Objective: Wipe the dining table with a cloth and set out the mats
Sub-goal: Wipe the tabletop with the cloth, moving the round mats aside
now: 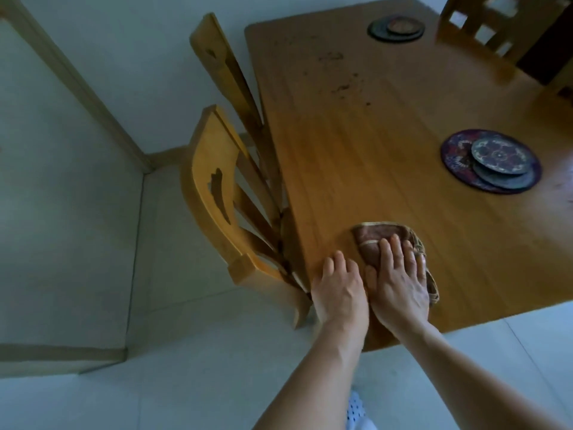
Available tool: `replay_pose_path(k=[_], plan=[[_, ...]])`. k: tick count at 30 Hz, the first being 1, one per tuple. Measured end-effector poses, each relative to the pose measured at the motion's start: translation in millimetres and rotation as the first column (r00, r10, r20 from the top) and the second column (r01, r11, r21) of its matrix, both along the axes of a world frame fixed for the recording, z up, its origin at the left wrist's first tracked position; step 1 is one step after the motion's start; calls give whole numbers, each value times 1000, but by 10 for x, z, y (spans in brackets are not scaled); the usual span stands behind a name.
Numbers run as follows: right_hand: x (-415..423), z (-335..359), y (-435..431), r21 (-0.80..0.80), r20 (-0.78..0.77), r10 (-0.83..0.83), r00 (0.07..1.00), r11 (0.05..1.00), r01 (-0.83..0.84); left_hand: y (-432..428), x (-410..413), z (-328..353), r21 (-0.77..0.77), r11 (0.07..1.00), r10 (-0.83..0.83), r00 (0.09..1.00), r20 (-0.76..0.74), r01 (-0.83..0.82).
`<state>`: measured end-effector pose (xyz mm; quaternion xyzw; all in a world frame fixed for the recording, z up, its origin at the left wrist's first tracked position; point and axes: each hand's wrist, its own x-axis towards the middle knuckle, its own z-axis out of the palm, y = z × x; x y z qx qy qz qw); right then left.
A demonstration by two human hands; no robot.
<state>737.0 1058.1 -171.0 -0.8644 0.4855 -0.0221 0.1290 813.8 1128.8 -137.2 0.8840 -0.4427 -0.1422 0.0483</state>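
A brown cloth [372, 240] with pale edging lies on the wooden dining table [356, 156] near its front left corner. My right hand [398, 280] presses flat on the cloth with straight fingers. My left hand [339, 287] rests flat on the bare table edge just left of it, touching the right hand. A stack of round patterned mats [491, 161] sits at the right of the table. Another stack of dark round mats [396, 28] lies at the far end. Dark crumbs and smears [344, 85] mark the far middle of the tabletop.
Two wooden chairs [217, 193] are pushed in along the table's left side. Another chair [496, 29] stands at the far right. Pale tiled floor [93, 212] lies to the left and in front of the table.
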Motion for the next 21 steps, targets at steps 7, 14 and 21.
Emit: replay_pose_path(k=[7, 14, 21], plan=[[484, 138, -239, 67, -50, -14, 999, 998, 17, -271, 439, 346, 164, 946, -291, 955, 51, 279], [966, 90, -522, 21, -26, -98, 995, 995, 98, -851, 1319, 645, 287, 740, -530, 790, -310, 609], [1641, 14, -944, 90, 52, -290, 956, 954, 285, -1442, 2010, 524, 58, 860, -471, 831, -295, 508]])
